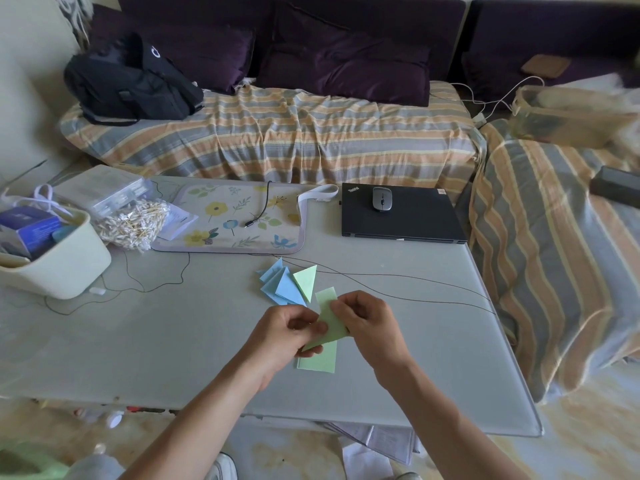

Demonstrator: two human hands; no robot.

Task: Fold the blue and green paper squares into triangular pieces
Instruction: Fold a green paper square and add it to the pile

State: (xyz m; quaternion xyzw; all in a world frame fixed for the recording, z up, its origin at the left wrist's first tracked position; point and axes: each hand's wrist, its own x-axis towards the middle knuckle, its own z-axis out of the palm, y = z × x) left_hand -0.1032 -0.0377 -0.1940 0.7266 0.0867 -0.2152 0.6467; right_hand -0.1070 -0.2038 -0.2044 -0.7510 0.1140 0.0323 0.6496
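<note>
Both hands hold a green paper strip [333, 323] just above the grey table [173, 341]. My left hand [287, 336] pinches its lower left part; my right hand [363, 322] pinches its upper right edge. A second green strip [320, 360] lies flat on the table under them, partly hidden by my left hand. Just beyond, a small pile of folded blue triangles [280, 284] lies with one folded green triangle [306, 280] leaning at its right side.
A closed black laptop [401, 220] with a grey mouse [382, 199] sits at the back right. A floral pad [235, 220], a bag of cotton swabs [133, 221] and a cream bin [59, 258] stand at the back left. Thin black cables [398, 289] cross the table.
</note>
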